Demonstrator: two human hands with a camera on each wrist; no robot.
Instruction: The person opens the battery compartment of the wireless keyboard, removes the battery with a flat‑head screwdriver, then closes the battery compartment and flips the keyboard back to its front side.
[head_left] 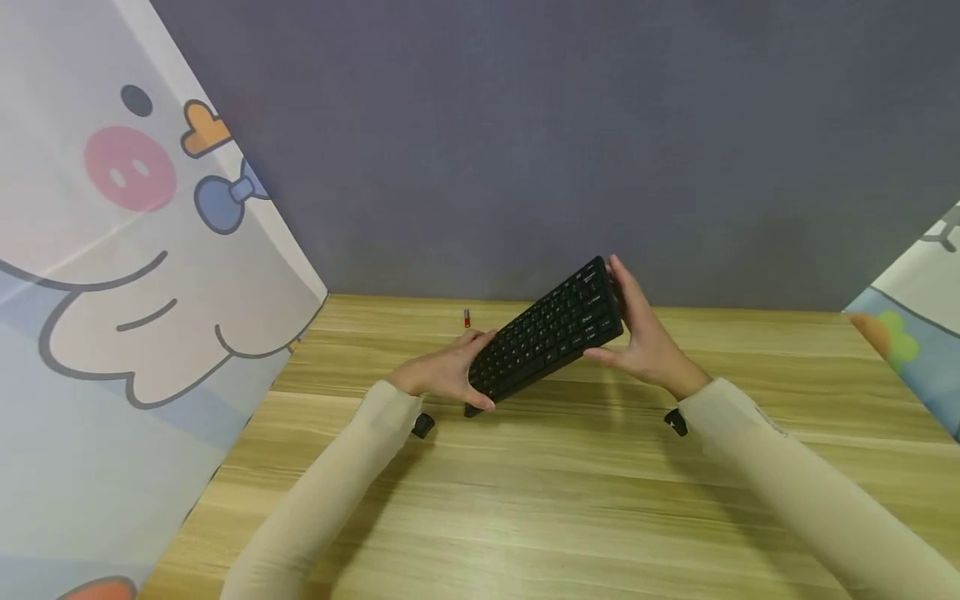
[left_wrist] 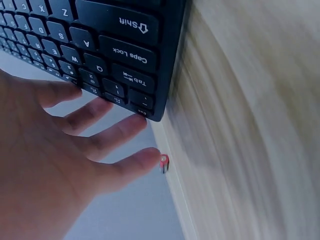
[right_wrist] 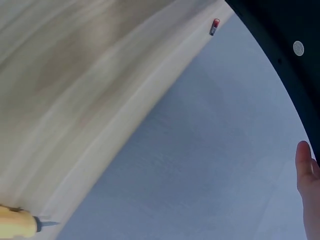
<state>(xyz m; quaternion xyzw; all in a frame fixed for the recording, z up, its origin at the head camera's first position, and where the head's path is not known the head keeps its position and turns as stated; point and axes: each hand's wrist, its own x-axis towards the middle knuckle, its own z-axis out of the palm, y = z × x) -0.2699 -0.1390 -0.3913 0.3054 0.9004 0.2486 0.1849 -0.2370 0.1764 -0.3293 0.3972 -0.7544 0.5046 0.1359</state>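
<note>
A black keyboard [head_left: 543,337] is held tilted over the table, its right end higher than its left. My left hand [head_left: 450,368] grips its left end, thumb along the near edge. In the left wrist view, fingertips of the left hand [left_wrist: 55,145] lie along the edge by the top key row. The right hand [head_left: 637,337] holds the raised right end, with the thumb at the lower edge and fingers behind the upper corner. Its underside, with a pale round foot [right_wrist: 298,48], shows in the right wrist view, where only part of the right hand [right_wrist: 311,187] appears.
A small red and silver battery [head_left: 467,318] lies near the table's back edge, behind the left hand. The right wrist view shows a yellow tool [right_wrist: 17,222] with a thin metal tip on the table. A grey wall [head_left: 562,150] rises behind the wooden table [head_left: 487,500].
</note>
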